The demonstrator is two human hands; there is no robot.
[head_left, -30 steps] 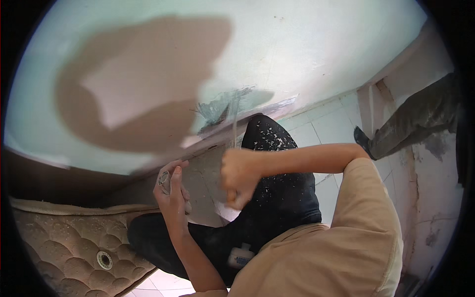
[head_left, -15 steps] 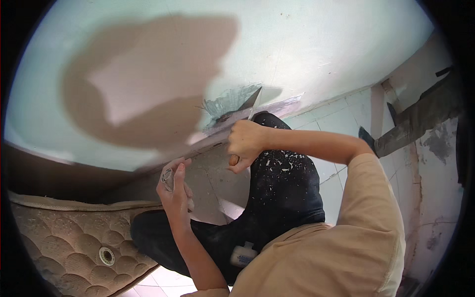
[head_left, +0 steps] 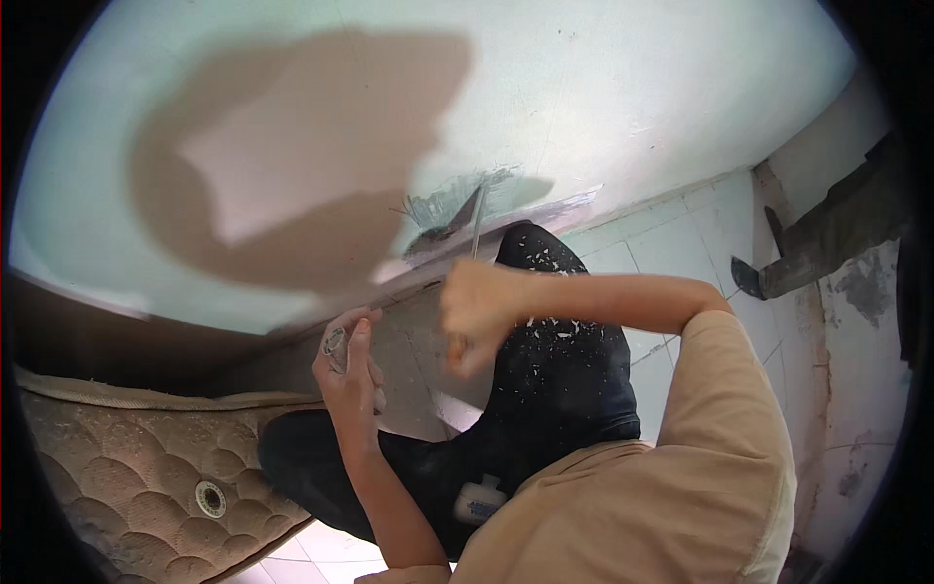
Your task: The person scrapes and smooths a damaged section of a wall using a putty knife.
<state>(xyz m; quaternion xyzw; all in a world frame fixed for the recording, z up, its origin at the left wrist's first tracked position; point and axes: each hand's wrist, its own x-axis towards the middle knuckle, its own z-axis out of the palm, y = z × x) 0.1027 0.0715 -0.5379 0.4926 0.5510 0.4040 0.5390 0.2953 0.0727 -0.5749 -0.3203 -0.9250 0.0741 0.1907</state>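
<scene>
My right hand (head_left: pixel 480 310) is closed round the brown handle (head_left: pixel 455 352) of a knife. Its narrow, pale blade (head_left: pixel 478 219) points away from me, its tip at a scraped grey patch (head_left: pixel 443 204) low on the pale wall (head_left: pixel 603 88). A dark shadow lies beside the blade. Nearer me and to the left, my left hand (head_left: pixel 345 375) is raised off the wall, fingers curled round a greyish-white object (head_left: pixel 336 346). The fingers partly hide it, and its kind does not show. Pale dust coats that hand.
White flakes speckle my dark trouser leg (head_left: pixel 564 336), bent close to the wall. A white bottle-shaped thing (head_left: pixel 480 500) is at my lap. A dusty quilted mattress (head_left: pixel 136 487) lies at left. Pale floor tiles (head_left: pixel 671 253) and a dark, strap-like object (head_left: pixel 827 238) are at right.
My right hand has moved slightly left and toward me, slightly blurred. The knife tip has shifted left along the scraped patch, which shows more scratches at its upper right. My left hand has barely moved.
</scene>
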